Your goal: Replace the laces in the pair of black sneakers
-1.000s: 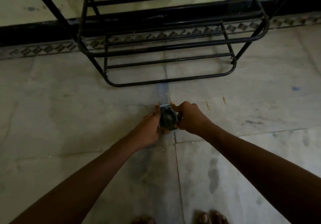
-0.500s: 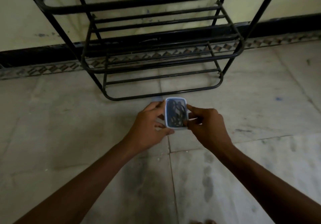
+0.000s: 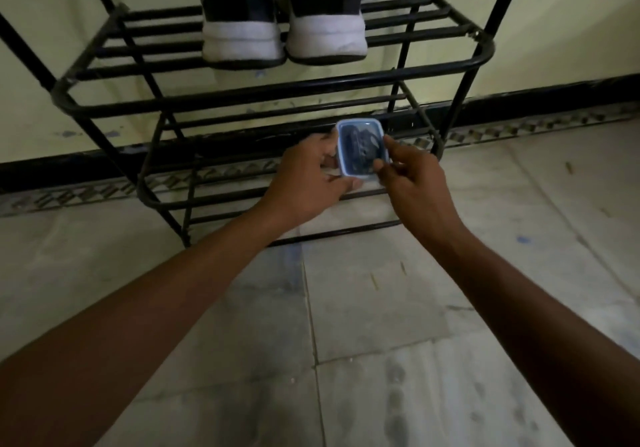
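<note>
1. position. you hold the box in the air between both hands, in front of the rack and lower than its shelf. its open face is turned toward you, so that the contents show.

2. left hand. it grips the left side of the box: the fingers curl round the left edge and the thumb lies along the near edge. by judgement this hand carries the weight and steadies the box for the other hand.

3. right hand. thumb and forefinger pinch the right rim; the other fingers are loosely bent. the pinch sits where a lid would be lifted, so the step in hand is most likely to open the box. you cannot tell from this view whether a clear lid is on.

4. laces. a dark coil lies inside the box. it is taken to be the new laces.

5. sneakers. the pair stands side by side on the shelf, white heels toward you, toes away. neither hand touches them. their eyelets and old laces are hidden. with the heels facing out, you can draw each one off by the heel.

6. progress. the task appears to be at its start: no lace is out of the box.
</note>
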